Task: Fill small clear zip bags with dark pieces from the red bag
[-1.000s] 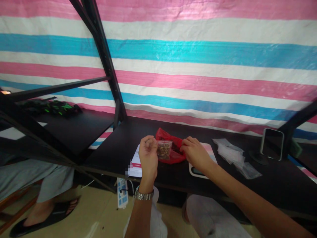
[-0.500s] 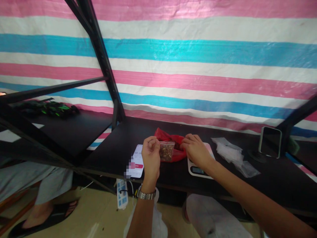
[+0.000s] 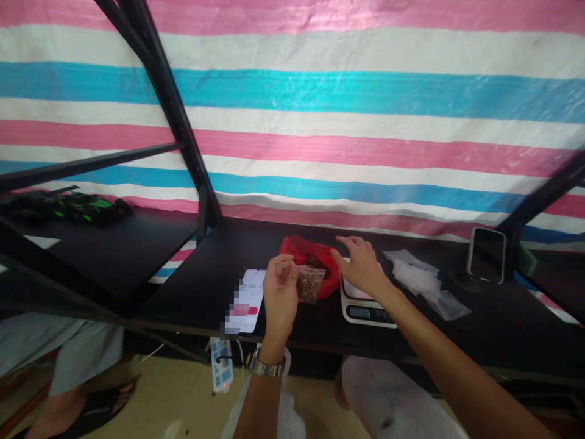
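Observation:
My left hand (image 3: pixel 280 291) pinches the top edge of a small clear bag of brown seeds (image 3: pixel 309 283), held just above the black shelf (image 3: pixel 210 268). Behind it lies an open red plastic bag (image 3: pixel 307 253) with more of the brown stuff inside. My right hand (image 3: pixel 361 266) hovers beside the red bag and over the white kitchen scale (image 3: pixel 365 308), its fingers stretched out and holding nothing. A phone (image 3: pixel 247 300) with a lit screen lies flat to the left of my left hand.
A pile of clear small bags (image 3: pixel 423 280) lies right of the scale. A second phone (image 3: pixel 485 254) stands on a holder at the far right. Black rack posts (image 3: pixel 171 116) rise at left. Another person's leg and sandal (image 3: pixel 77 390) show at lower left. A power strip (image 3: pixel 220 364) hangs below.
My right hand has let go of the red bag, lifted and opened its fingers. My left hand and the small seed bag have dropped slightly. The view has shifted right.

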`<move>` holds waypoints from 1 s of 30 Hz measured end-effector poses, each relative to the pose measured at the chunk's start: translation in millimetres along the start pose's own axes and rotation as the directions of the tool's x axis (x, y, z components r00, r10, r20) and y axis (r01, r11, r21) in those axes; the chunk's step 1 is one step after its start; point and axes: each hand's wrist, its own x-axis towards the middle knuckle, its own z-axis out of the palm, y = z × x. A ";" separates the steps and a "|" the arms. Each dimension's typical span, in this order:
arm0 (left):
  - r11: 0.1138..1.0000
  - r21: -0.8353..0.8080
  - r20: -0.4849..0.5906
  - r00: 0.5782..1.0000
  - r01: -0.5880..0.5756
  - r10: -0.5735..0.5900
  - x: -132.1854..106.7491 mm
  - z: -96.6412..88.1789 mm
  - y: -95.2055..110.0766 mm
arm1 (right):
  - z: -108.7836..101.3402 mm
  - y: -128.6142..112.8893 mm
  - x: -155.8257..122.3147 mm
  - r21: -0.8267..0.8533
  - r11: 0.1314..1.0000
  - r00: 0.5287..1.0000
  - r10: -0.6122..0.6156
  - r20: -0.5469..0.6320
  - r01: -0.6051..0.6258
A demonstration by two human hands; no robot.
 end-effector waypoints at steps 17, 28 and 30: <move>0.874 0.482 0.028 0.998 -0.060 0.053 -20.5 10.3 -10.5 | 14.2 -13.4 2.2 0.230 0.963 0.970 0.088 0.228 -0.141; 0.810 0.586 0.143 0.985 -0.003 -0.100 -39.4 15.8 -26.7 | 8.0 -15.5 21.3 0.149 0.983 0.938 0.051 0.342 -0.108; 0.807 0.591 0.160 0.980 -0.003 -0.114 -39.6 14.8 -28.7 | 6.1 -19.0 21.4 0.128 0.987 0.934 0.042 0.354 -0.093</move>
